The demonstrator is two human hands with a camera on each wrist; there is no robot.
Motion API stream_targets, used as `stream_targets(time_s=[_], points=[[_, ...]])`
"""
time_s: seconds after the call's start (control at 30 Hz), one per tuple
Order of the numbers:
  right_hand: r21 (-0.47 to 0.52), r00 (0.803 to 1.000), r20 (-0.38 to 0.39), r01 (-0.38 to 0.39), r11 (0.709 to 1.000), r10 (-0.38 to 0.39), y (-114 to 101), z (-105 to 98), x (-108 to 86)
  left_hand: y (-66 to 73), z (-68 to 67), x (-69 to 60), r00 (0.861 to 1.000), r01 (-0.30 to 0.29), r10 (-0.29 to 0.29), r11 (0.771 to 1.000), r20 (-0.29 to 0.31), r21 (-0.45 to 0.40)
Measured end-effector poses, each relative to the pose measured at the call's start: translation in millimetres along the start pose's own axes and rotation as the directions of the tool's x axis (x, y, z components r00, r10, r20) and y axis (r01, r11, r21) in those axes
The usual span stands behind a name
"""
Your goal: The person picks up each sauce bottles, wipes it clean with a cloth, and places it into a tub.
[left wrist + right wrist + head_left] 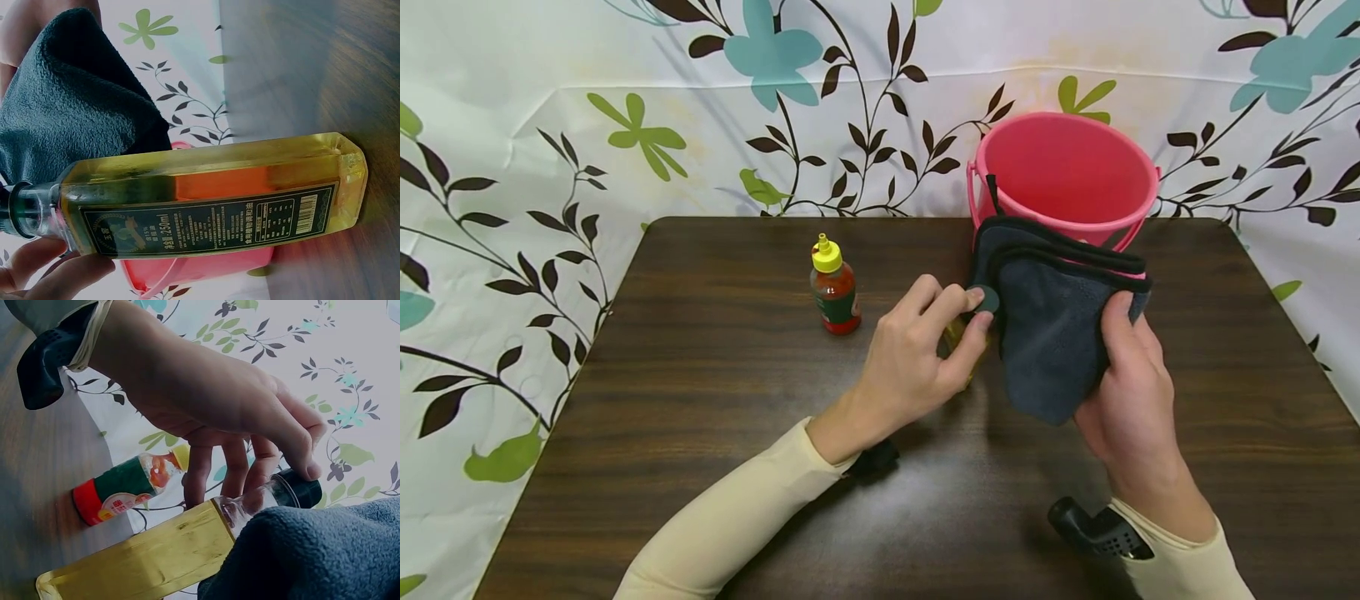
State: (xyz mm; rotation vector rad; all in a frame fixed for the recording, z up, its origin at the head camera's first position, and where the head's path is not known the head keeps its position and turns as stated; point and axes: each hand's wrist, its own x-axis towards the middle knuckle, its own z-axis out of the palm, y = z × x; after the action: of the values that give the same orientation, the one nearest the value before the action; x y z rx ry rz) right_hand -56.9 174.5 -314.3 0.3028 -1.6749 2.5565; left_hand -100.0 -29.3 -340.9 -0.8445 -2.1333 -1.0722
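Observation:
My left hand (917, 350) holds a tall clear bottle of yellow oil (300, 153) by its neck, thumb and fingers around the dark cap (986, 298). Most of the bottle is hidden behind that hand and the cloth in the head view. A dark label with white print covers one side of it. My right hand (1138, 400) grips a folded dark blue-grey cloth (1052, 333) with black edging, thumb on the near side. The cloth hangs right beside the oil bottle, partly overlapping it in the right wrist view. Whether the two touch, I cannot tell.
A pink bucket (1067, 167) stands at the table's back right, behind the cloth. Left of the hands is a small red sauce bottle (837, 293) with a yellow cap. The dark wooden table (700, 375) meets a floral-patterned sheet (700, 133) at the back.

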Motion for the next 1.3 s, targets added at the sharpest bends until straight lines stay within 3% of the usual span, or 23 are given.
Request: stream_targets(time_s=[0.3,0.53,0.63,0.83,0.97,1.3], points=[[0.006,1.000,-0.009,-0.007,1.000,0.007,5.0,-1.7,-2.0,0.3,-0.4,1.4,1.000,0.000,0.000,1.000,0.005,0.009],[-0.129,0.995,-0.066,-0.077,0.989,0.069,9.1,5.9,-3.6,2.8,-0.5,1.2,1.000,0.020,-0.020,0.999,-0.002,0.050],[-0.168,0.994,-0.048,-0.104,0.980,0.097,13.9,11.7,-4.6,3.7,-0.9,1.0,1.000,0.026,-0.026,0.997,-0.004,0.067],[-0.241,0.994,0.040,-0.085,0.967,0.097,25.3,22.7,-4.4,4.5,-0.7,1.2,0.999,0.029,-0.030,0.998,0.018,0.049],[-0.270,0.993,0.044,-0.091,0.959,0.106,33.7,26.7,-3.8,3.9,0.4,-0.8,0.999,0.034,-0.035,0.998,0.020,0.045],[-0.350,0.982,-0.075,-0.189,0.917,0.174,50.0,24.5,-4.2,2.1,3.0,-4.0,1.000,0.019,-0.019,0.999,0.012,0.042]])
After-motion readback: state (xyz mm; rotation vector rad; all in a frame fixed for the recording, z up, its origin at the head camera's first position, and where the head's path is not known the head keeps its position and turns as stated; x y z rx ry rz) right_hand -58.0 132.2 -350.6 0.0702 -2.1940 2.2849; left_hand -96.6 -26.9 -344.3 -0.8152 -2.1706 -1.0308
